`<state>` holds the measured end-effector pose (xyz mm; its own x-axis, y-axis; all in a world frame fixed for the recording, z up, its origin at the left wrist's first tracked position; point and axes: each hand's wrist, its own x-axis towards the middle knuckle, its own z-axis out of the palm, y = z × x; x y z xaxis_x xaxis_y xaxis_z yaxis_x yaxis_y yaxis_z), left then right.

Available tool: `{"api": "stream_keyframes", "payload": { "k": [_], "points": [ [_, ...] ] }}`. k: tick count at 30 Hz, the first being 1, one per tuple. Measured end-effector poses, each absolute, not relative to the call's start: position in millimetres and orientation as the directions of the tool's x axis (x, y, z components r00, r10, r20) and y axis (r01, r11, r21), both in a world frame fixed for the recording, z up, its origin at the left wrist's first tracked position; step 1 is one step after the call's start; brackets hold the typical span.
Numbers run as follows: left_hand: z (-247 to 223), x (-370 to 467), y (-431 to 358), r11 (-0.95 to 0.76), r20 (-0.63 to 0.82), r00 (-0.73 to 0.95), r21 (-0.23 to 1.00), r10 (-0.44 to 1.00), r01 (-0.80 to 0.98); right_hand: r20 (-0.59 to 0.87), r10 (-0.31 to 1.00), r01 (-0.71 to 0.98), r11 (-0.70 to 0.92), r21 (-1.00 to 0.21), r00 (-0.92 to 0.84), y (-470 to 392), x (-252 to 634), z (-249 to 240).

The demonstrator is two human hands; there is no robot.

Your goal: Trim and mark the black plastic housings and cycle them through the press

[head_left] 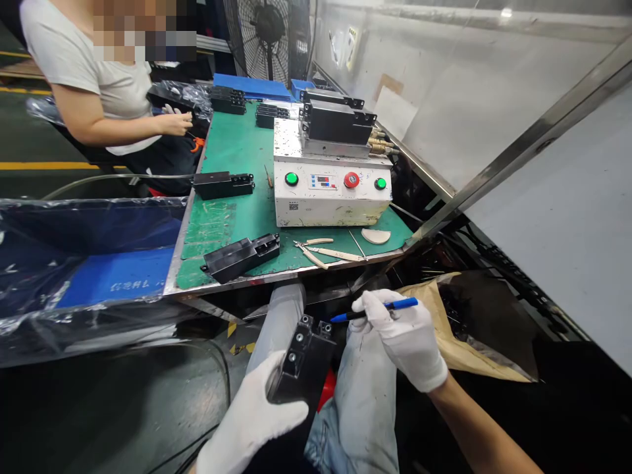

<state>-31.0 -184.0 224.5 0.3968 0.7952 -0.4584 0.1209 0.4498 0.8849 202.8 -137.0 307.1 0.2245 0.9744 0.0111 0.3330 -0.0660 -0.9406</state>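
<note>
My left hand (254,415), in a white glove, grips a black plastic housing (309,368) over my lap. The housing is tilted, with round metal inserts at its upper end. My gloved right hand (402,332) pinches a blue-and-black pen (402,303). The pen's blue tip points left, close to the housing's upper right corner; whether it touches I cannot tell. On the green bench mat just beyond lie another black housing (241,257), a pair of nippers (313,252) and a pale-handled blade marked with letters (338,254).
A white machine (330,209) with green and red buttons carries black housings (338,122). More housings (224,185) lie along the bench's left side. A co-worker (113,105) handles a black part at left. A lined blue bin (123,270) adjoins the bench; a brown bag (451,355) stands at right.
</note>
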Motion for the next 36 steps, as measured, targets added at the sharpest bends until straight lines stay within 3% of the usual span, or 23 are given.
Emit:
{"api": "stream_keyframes", "payload": {
  "k": [4,8,14,19,25,36],
  "points": [
    [239,-24,-181,0.461,-0.487,0.400,0.872,0.776,0.166,-0.094,0.977,0.173,-0.127,-0.977,0.190,-133,191,301],
    [250,-22,-180,0.470,-0.501,0.392,0.864,0.771,0.181,-0.124,0.987,0.127,-0.136,-0.982,0.098,-124,189,290],
    [248,-25,-181,0.486,-0.531,0.370,0.847,0.762,0.214,-0.037,0.993,0.217,-0.061,-0.974,0.111,-126,191,291],
    [248,-26,-181,0.453,-0.496,0.363,0.868,0.789,0.203,0.154,0.988,0.428,0.143,-0.892,-0.009,-136,180,300],
    [245,-24,-182,0.481,-0.533,0.335,0.846,0.777,0.231,0.308,0.927,0.548,0.374,-0.749,-0.211,-137,176,295],
    [241,-25,-181,0.474,-0.503,0.331,0.864,0.798,0.169,0.446,0.866,0.508,0.496,-0.704,-0.227,-148,171,291]
  ]
}}
